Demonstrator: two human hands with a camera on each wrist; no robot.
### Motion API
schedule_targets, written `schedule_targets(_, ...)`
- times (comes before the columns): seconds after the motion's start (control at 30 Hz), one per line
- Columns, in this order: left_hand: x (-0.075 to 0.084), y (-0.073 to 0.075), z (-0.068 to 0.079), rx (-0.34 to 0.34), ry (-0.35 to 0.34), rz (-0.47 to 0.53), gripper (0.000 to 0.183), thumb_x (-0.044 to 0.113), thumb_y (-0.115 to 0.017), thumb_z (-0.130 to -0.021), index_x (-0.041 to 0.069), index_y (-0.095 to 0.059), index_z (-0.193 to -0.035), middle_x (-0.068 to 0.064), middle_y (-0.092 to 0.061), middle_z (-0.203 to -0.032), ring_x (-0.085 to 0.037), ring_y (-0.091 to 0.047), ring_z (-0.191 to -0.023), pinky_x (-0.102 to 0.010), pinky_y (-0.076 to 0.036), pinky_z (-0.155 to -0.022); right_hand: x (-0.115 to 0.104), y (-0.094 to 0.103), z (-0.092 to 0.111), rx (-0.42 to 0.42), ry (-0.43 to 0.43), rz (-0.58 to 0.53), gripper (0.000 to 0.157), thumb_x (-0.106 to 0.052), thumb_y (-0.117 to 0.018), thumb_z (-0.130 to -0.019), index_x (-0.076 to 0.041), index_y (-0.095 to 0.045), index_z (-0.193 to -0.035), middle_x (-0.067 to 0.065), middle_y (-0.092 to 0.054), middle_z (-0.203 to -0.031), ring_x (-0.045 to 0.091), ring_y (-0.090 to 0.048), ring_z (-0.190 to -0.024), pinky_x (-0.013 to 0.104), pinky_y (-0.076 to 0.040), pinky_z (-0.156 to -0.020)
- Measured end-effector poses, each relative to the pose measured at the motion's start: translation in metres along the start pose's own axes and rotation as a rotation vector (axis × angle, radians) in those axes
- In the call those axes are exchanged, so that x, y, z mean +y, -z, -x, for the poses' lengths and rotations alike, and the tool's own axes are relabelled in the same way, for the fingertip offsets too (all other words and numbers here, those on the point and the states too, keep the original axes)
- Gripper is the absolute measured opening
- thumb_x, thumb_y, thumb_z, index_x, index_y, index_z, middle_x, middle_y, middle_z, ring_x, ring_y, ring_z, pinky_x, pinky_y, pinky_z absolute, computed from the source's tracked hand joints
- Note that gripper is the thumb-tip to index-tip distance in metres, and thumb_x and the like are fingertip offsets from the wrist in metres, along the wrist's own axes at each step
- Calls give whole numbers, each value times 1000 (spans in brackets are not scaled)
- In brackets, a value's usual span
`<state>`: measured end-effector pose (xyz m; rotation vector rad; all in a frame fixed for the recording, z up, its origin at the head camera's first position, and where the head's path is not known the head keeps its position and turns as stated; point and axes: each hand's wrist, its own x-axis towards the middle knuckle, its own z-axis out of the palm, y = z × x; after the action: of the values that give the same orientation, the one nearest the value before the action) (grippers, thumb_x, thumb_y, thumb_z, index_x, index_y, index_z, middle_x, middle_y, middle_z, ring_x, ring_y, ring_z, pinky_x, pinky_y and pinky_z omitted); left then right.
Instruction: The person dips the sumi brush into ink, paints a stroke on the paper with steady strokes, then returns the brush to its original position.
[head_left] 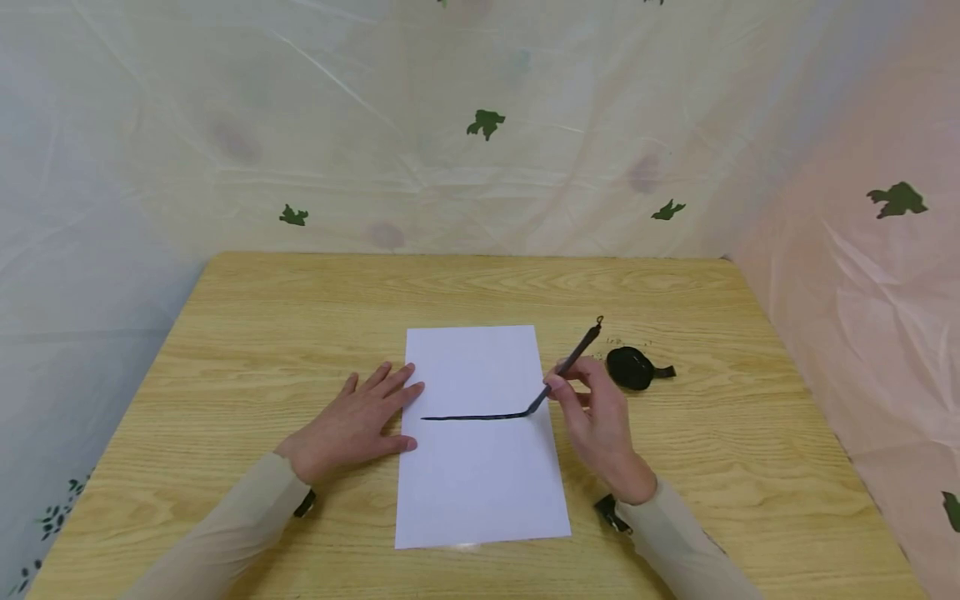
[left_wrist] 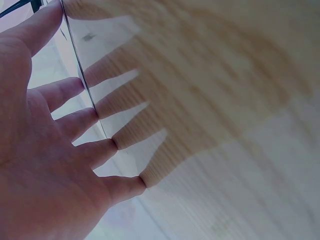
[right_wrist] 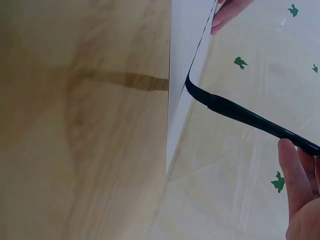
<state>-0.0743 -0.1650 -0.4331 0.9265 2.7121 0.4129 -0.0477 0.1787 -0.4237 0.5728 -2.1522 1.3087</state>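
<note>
A white sheet of paper (head_left: 480, 483) lies on the table with a black horizontal stroke (head_left: 472, 417) across its middle. My right hand (head_left: 600, 417) pinches a dark paintbrush (head_left: 573, 354), tilted, its tip touching the paper at the stroke's right end. In the right wrist view the bristles of the brush (right_wrist: 240, 112) bend against the sheet. My left hand (head_left: 352, 425) rests with fingers spread, its fingertips and thumb on the paper's left edge. The left wrist view shows this hand (left_wrist: 55, 140) from the palm side, fingers straight and apart.
A small round black dish (head_left: 630, 368) with a short handle stands right of the paper, beside the right hand. Small dark specks lie near it. The wooden table (head_left: 285, 308) meets pale plastic sheeting (head_left: 420, 150) with green shapes at the back and sides.
</note>
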Motion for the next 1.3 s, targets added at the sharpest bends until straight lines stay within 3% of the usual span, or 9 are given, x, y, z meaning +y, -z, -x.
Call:
schedule_targets(0.2, 0, 0, 0, -2, 4, -5, 77, 48, -68, -99, 11, -40, -160, -13, -25, -170, -43, -18, -156, -75, -19, -115, 1, 2, 1, 13, -27, -15, 29, 20, -70, -86, 7, -59, -110, 15, -65, -101, 13, -69, -92, 20, -59, -71)
schedule_targets(0.43, 1, 1, 0, -2, 7, 6, 77, 47, -69, -98, 11, -41, -160, -14, -25, -170, -43, -18, -156, -75, -18, -115, 1, 4, 1, 27, 16, -19, 23, 13, -70, -91, 7, -60, -112, 14, -66, -102, 27, -69, -87, 21, -59, -70)
schedule_targets(0.63, 0, 0, 0, -1, 6, 4, 78, 48, -68, -98, 11, -40, -160, -14, -25, -170, -43, -17, -156, -75, -18, -115, 3, 6, 1, 16, -18, -17, 25, 16, -69, -90, 8, -58, -111, 16, -65, -101, 17, -69, -93, 20, -59, -71)
schedule_targets(0.9, -1, 1, 0, 3, -4, 4, 77, 47, -68, -98, 10, -41, -160, -14, -26, -170, -44, -18, -155, -76, -19, -114, 4, 7, 1, 16, -10, -34, 19, 6, -68, -96, 9, -58, -112, 17, -65, -101, 19, -69, -91, 21, -59, -70)
schedule_targets(1.13, 0, 2, 0, 2, -4, 0, 77, 47, -68, -98, 10, -41, -160, -14, -26, -169, -44, -18, -155, -76, -19, -114, 4, 7, 0, 30, 17, -32, 33, 24, -69, -84, 9, -58, -112, 17, -66, -101, 11, -68, -93, 20, -59, -70)
schedule_targets(1.3, 0, 2, 0, 2, -1, -1, 77, 48, -68, -98, 11, -41, -160, -14, -25, -170, -44, -18, -155, -75, -18, -114, 3, 8, 0, 38, 17, -24, 34, 24, -69, -84, 9, -58, -113, 17, -66, -101, 11, -68, -92, 19, -59, -70)
